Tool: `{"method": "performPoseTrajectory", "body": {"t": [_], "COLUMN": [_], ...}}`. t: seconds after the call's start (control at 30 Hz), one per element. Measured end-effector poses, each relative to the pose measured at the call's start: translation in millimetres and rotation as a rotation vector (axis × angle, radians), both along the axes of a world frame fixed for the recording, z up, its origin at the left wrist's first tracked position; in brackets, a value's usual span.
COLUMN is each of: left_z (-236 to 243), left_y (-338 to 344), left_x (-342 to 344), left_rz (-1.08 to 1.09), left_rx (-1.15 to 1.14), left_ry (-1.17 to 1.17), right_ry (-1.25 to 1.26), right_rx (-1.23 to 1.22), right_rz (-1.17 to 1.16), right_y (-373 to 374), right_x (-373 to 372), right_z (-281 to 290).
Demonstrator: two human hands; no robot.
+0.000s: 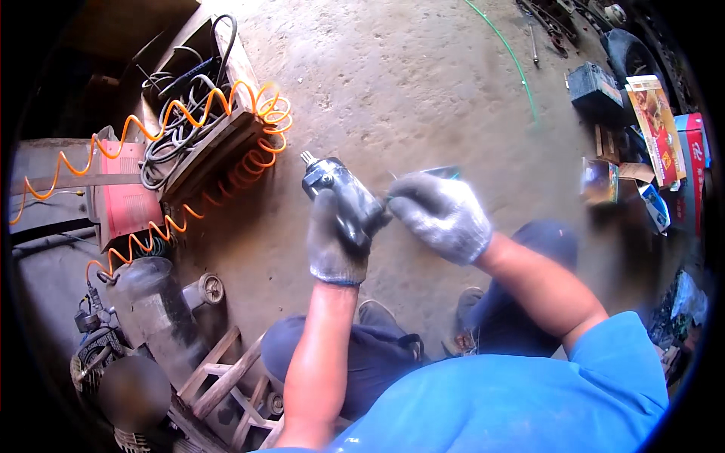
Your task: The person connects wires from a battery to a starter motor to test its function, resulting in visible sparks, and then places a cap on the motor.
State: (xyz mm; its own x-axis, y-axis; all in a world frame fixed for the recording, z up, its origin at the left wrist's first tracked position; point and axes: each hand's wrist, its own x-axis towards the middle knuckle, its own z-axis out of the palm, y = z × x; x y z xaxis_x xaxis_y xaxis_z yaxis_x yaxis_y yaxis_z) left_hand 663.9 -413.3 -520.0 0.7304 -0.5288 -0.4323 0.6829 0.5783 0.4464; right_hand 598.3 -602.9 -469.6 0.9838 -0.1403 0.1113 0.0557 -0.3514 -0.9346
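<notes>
My left hand [337, 240], in a grey-white knit work glove, is closed round a black cylindrical motor [343, 185] with a toothed shaft at its far left end. The motor is held tilted in the air above the floor. My right hand [444, 215], gloved the same way, is closed at the motor's near right end, its fingertips bent toward that end. What these fingers grip is hidden by the glove. Behind the right knuckles shows a dark flat piece [445, 172] with a teal edge; I cannot tell whether the hand holds it.
An orange coiled air hose [276, 113] hangs by a wooden box [219, 147] of cables at left. Below it stand a grey tank [155, 302] and a wooden ladder-like frame [226, 370]. At right are a dark battery [596, 89] and cartons [655, 128]. A green line [513, 57] crosses the floor.
</notes>
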Motion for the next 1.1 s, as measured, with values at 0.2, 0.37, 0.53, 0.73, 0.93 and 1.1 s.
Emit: {"method": "performPoseTrajectory", "body": {"t": [0.2,0.37,0.53,0.73,0.93,1.1], "left_z": [10.7,25.3,17.9,13.9,-4.3,20.6], "left_y": [-16.2,-27.8,-23.8,-25.7,-16.9,-21.9], "left_x": [-9.9,-14.6,-13.7,-14.3,-13.9,-13.9], "left_rz": [-0.079,-0.083,-0.122,-0.056,-0.015,-0.149], "left_rx": [0.226,0.375,0.329,0.413,0.437,0.352], "left_ry": [-0.25,-0.32,-0.406,-0.301,-0.353,-0.322], "right_ry": [0.039,0.114,0.341,0.255,-0.008,-0.367], "right_rx": [0.026,0.092,0.308,0.19,-0.153,-0.436], "right_rz": [0.056,0.036,0.034,0.048,0.033,0.138], "right_y": [-11.7,-10.8,-11.2,-6.3,-2.1,-16.3], "right_x": [3.8,2.3,7.7,0.8,2.0,10.4], "right_z": [-0.6,-9.5,5.0,-12.8,-4.4,13.5]}}
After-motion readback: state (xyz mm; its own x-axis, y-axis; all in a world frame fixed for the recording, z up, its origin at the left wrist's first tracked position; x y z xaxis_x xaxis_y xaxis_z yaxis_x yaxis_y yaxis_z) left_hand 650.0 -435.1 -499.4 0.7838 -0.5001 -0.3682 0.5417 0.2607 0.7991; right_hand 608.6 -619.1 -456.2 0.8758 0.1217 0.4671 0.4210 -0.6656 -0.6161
